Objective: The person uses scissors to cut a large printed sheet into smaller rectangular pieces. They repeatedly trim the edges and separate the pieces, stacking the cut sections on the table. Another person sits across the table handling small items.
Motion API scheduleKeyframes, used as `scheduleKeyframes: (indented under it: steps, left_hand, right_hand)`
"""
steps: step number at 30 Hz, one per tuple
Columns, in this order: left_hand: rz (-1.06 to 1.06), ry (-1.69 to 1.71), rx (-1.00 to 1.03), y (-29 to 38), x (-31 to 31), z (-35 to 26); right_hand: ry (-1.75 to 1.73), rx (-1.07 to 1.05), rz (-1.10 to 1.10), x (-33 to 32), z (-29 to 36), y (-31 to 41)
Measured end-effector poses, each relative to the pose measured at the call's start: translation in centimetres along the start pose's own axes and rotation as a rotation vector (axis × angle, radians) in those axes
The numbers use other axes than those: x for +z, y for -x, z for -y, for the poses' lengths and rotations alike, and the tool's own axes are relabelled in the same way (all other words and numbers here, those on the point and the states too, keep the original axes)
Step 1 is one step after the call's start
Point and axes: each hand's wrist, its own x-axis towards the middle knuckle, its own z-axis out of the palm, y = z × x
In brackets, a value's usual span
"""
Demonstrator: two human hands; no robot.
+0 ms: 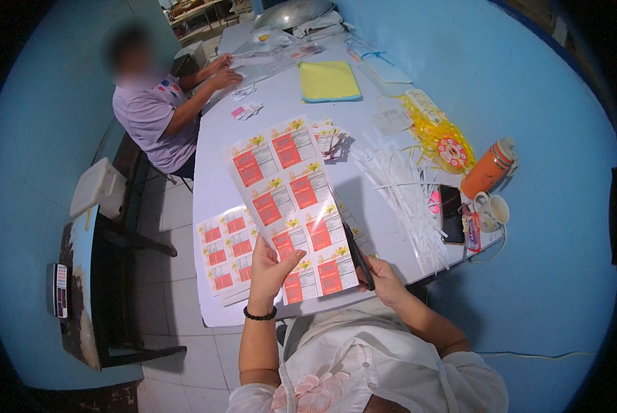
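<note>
A sheet of printed labels (302,199) in red, white and yellow is raised above the table, gripped near its lower left by my left hand (271,268), thumb on top. My right hand (383,279) holds black-handled scissors (359,253) along the sheet's right edge. The blades are largely hidden, so how far they are apart is unclear. Left of my left hand, more label sheets (221,258) lie on the white table (213,170). Behind the raised sheet sits a pile of cut labels (331,138). Thin white paper strips (404,201) are heaped to the right.
An orange bottle (486,168), a mug (493,212) and a phone (451,214) stand or lie at the right edge. Yellow ribbon (435,129) and a yellow-topped stack (330,81) are farther back. Another person (153,108) sits at the left, hands on clear plastic (267,64).
</note>
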Motion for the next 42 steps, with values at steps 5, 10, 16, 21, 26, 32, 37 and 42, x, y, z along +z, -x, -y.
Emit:
scheduleKeyframes:
  steps: [5,10,16,21,26,32,37,42]
  left_hand:
    - [0.038,-0.079,-0.014,0.3,0.2,0.0]
    - [0.059,-0.02,-0.058,0.5,0.7,0.2]
    - [0.071,0.007,-0.082,0.9,1.1,0.0]
    - [0.109,0.032,-0.14,1.4,1.3,0.0]
    - [0.118,0.02,-0.122,1.7,1.4,0.3]
    - [0.177,0.028,-0.171,2.2,1.9,0.8]
    - [0.184,0.038,-0.16,2.3,2.1,0.7]
    - [0.273,0.002,-0.15,2.6,2.1,0.9]
  right_hand:
    - [-0.015,-0.007,-0.077,0.1,0.2,0.2]
    - [-0.057,-0.072,0.002,-0.4,0.1,-0.2]
    - [-0.036,-0.031,-0.089,0.1,0.7,0.0]
    - [-0.026,-0.068,-0.09,-0.3,0.9,0.0]
    - [0.043,-0.092,-0.108,-0.5,0.3,-0.4]
    - [-0.026,-0.147,-0.194,-1.0,0.1,-0.6]
    - [0.047,-0.195,-0.196,-1.0,0.2,-1.1]
    - [-0.085,-0.129,-0.257,-1.2,1.1,-0.4]
